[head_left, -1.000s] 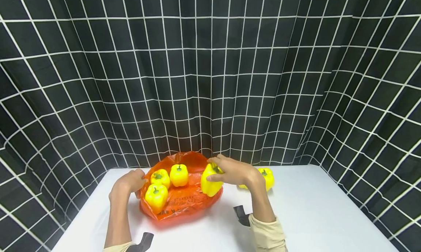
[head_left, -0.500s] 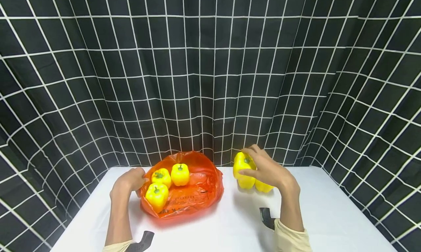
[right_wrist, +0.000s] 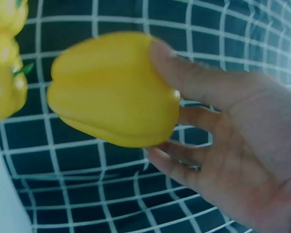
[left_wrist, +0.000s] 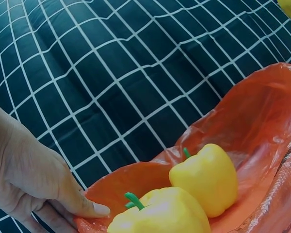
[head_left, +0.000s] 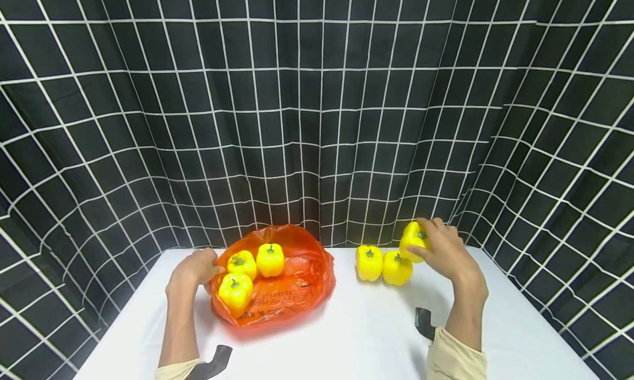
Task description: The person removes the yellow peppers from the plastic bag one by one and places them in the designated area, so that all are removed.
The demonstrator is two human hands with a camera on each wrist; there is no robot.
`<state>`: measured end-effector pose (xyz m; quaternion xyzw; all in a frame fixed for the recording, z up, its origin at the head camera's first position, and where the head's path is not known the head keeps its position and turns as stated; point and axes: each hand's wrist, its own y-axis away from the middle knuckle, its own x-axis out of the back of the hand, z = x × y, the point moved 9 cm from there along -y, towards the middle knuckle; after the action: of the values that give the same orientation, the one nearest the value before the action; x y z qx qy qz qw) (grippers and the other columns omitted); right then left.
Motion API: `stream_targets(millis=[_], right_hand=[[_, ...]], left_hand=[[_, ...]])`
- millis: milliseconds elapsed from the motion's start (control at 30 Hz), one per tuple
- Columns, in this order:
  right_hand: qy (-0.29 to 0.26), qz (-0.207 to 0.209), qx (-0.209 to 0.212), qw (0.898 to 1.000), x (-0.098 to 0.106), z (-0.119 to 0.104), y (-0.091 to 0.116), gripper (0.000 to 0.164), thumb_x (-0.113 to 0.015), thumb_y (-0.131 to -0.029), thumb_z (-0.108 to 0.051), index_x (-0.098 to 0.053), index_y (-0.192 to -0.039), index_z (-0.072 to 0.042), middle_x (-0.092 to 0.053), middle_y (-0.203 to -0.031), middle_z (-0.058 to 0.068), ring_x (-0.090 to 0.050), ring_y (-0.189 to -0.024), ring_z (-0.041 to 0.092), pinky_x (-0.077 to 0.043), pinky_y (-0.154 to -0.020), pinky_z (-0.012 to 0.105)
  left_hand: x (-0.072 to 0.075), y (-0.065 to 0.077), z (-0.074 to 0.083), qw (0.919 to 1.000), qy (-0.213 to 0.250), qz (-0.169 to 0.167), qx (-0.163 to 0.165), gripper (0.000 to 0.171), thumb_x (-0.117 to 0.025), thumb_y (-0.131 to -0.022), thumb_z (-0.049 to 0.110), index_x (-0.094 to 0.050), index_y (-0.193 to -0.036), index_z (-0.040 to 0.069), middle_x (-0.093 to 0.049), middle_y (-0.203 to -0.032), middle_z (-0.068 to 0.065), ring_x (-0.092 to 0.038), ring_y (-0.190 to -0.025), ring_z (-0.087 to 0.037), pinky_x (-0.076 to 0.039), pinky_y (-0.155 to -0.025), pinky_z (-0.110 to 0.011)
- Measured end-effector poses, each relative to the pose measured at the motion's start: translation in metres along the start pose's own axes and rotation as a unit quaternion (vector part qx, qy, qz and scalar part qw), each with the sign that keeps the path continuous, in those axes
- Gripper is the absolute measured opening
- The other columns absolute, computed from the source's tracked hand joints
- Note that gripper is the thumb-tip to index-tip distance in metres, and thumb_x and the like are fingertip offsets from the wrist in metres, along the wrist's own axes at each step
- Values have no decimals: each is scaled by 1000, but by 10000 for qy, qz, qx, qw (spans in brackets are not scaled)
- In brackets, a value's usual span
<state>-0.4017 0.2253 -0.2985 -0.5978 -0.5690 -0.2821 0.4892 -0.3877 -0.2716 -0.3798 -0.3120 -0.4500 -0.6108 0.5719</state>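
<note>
My right hand holds a yellow bell pepper between thumb and fingers, raised at the right back of the table. Just left of it, two more yellow peppers stand side by side, a left one and a right one. With thumb and fingers, my left hand pinches the left rim of an open red plastic bag. Inside the bag are three yellow peppers: one at the front, one behind it and one further right.
A white table lies under everything. Dark cloth with a white grid hangs close behind the table and along both sides. Each wrist carries a dark mount, the left one and the right one.
My right hand has carried its pepper from over the bag's right side to the far right, past the two standing peppers. My left hand stays at the bag's rim.
</note>
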Motion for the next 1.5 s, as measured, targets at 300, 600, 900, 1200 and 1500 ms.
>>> stream_targets(millis=[300, 600, 900, 1200, 1500], right_hand=[[41, -354, -792, 9962, -23, 54, -6, 74, -79, -90, -12, -41, -150, 9, -51, -134, 34, -57, -114, 52, -51, -100, 66], [-162, -1040, -1217, 9870, -63, 88, -15, 78, -84, -85, -10, -44, -148, 13, -51, -140, 39, -48, -132, 59, -42, -111, 70], [-121, -1226, -1269, 9842, -75, 97, -17, 82, -85, -86, -17, -42, -149, 13, -45, -147, 41, -42, -138, 61, -39, -112, 72], [-222, -1621, -1370, 9770, -75, 96, -9, 91, -83, -86, -17, -31, -157, 5, -26, -157, 45, -30, -145, 64, -35, -112, 76], [-212, -1643, -1488, 9749, -77, 102, -11, 89, -80, -87, -16, -30, -157, 7, -29, -156, 43, -30, -145, 63, -34, -113, 76]], left_hand=[[1, -2, -1, 10000, -25, -20, 27, 15, -69, -99, 11, -71, -108, -1, -69, -77, -7, -63, -75, -21, -61, -85, -45], [0, -1, -2, 9998, 12, -168, 65, 16, -65, -101, 12, -67, -110, 0, -69, -77, -7, -64, -77, -22, -59, -85, -46], [0, -1, -3, 9998, -29, -171, 37, 15, -65, -101, 12, -68, -110, 0, -69, -77, -7, -64, -79, -23, -58, -82, -43], [-1, -1, -4, 9997, 67, -196, 92, 16, -66, -100, 11, -67, -112, -1, -70, -79, -7, -65, -79, -23, -60, -86, -46], [0, -2, -3, 9999, -20, -159, 38, 18, -67, -100, 13, -68, -112, -1, -71, -80, -7, -65, -77, -21, -60, -91, -50]])
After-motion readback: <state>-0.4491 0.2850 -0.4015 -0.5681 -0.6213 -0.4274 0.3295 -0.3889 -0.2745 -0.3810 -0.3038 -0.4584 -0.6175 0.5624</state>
